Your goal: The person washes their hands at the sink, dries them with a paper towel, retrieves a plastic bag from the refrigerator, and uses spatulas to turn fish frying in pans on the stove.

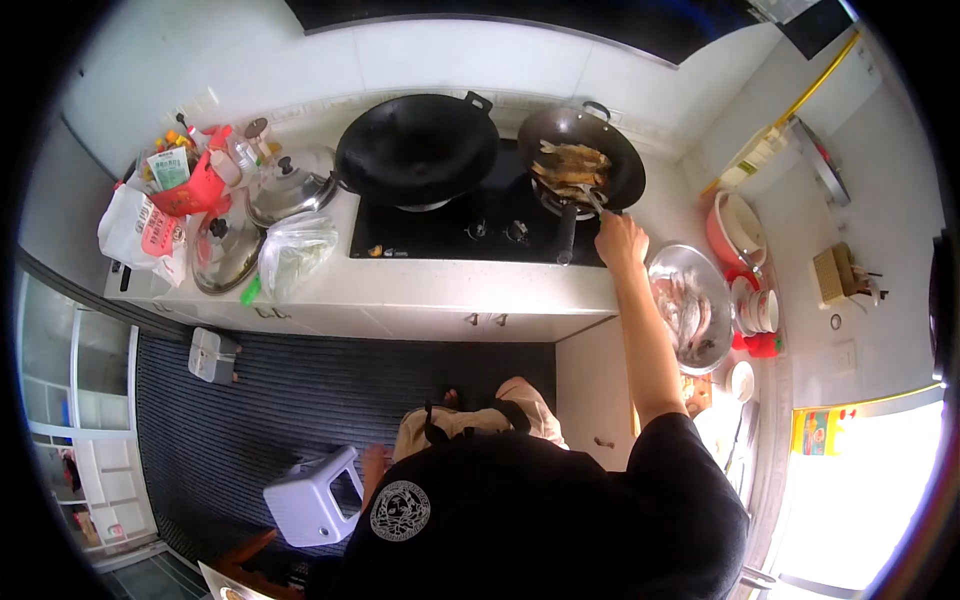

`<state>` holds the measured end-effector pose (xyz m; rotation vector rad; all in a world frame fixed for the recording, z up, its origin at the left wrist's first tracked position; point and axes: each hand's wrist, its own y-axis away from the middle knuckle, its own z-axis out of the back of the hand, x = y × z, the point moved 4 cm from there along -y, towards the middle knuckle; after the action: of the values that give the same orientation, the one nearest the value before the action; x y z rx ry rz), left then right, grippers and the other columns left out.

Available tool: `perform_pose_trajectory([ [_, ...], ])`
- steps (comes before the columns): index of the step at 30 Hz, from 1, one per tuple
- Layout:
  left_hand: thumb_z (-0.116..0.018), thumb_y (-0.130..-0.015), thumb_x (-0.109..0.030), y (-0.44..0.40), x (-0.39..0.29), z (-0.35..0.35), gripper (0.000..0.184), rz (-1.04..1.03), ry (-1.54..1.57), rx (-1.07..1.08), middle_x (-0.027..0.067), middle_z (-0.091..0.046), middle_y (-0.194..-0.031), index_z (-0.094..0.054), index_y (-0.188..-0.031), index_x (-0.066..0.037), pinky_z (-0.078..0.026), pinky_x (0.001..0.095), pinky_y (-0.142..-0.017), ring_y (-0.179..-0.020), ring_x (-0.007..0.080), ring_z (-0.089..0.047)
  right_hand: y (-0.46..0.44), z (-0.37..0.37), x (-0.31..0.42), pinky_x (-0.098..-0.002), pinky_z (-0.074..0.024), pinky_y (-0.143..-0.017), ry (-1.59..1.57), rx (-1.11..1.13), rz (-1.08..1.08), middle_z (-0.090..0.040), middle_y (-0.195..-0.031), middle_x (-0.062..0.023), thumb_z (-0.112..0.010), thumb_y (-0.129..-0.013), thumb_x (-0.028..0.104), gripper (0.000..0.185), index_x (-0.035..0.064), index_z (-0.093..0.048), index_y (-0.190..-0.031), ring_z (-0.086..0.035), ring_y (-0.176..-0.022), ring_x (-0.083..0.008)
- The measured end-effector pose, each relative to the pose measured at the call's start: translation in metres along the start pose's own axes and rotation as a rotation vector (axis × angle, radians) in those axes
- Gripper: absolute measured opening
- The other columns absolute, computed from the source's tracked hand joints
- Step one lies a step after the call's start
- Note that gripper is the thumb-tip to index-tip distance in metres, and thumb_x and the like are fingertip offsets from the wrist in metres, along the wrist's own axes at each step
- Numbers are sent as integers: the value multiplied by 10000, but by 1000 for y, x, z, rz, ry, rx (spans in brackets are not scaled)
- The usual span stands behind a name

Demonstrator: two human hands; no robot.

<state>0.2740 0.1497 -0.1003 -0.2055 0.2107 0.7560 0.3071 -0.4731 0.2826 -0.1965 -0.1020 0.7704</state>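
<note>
My right hand (622, 240) is closed around the handle of a spatula (592, 196), whose metal end reaches into the right-hand wok (625, 165). Browned fried fish (573, 160) lie in that wok, touching the spatula's tip. The wok's dark long handle (566, 236) points toward me, just left of my hand. Below my wrist stands a metal basin (722, 350) with raw fish (680, 308) in it. Low at my left side, what looks like my left hand (374, 466) hangs near a pale plastic stool (310, 505); its fingers cannot be made out.
A large black wok (415, 150) sits on the left burner of the black cooktop (470, 228). Left of it are metal lids (292, 187), a clear bag of greens (297, 255) and a red basket (197, 188). Stacked bowls (757, 308) and a pink basin (717, 238) stand at right.
</note>
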Motion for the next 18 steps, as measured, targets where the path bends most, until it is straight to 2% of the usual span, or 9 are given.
perform_pose_trajectory([
  [2, -516, -789, -259, -16, 21, -11, 260, 577, 539, 132, 96, -603, -667, -563, -865, -16, -402, 312, -412, -438, 172, -494, -10, -14, -1, -423, -486, -682, 14, -12, -20, -588, -854, -160, -487, -764, 129, 160, 113, -596, -880, -598, -803, -340],
  [5, -513, -793, -270, -28, 35, -16, 276, 668, 784, 79, 84, -594, -630, -576, -843, -6, -328, 283, -310, -370, 145, -450, -18, -22, -6, -403, -500, -668, 26, -35, -25, -586, -877, -167, -495, -741, 122, 182, 102, -609, -881, -612, -781, -334],
  [8, -511, -791, -262, -20, 47, -5, 263, 765, 836, 75, 84, -591, -621, -576, -828, -10, -327, 280, -310, -376, 144, -453, -11, -8, -9, -416, -494, -670, -12, -56, -35, -591, -848, -168, -502, -756, 145, 182, 112, -607, -901, -602, -788, -345],
  [13, -509, -793, -259, 37, 61, -27, 255, 980, 700, 210, 87, -593, -629, -569, -837, -16, -332, 280, -312, -383, 147, -460, 16, 38, -21, -430, -479, -672, -44, -95, -17, -596, -834, -156, -517, -772, 170, 175, 143, -625, -908, -595, -769, -342],
  [16, -507, -794, -258, 58, 54, -40, 250, 1022, 602, 302, 88, -594, -633, -565, -842, -19, -335, 280, -313, -388, 149, -464, 28, 57, -29, -423, -473, -673, -12, -39, -18, -595, -839, -152, -508, -775, 171, 219, 174, -637, -952, -589, -778, -332],
  [18, -507, -795, -257, 59, 45, -45, 247, 1026, 575, 335, 89, -595, -637, -563, -845, -21, -337, 280, -314, -391, 150, -467, 34, 70, -25, -433, -479, -665, -10, -30, 3, -597, -829, -155, -504, -771, 154, 185, 146, -629, -908, -596, -765, -340],
])
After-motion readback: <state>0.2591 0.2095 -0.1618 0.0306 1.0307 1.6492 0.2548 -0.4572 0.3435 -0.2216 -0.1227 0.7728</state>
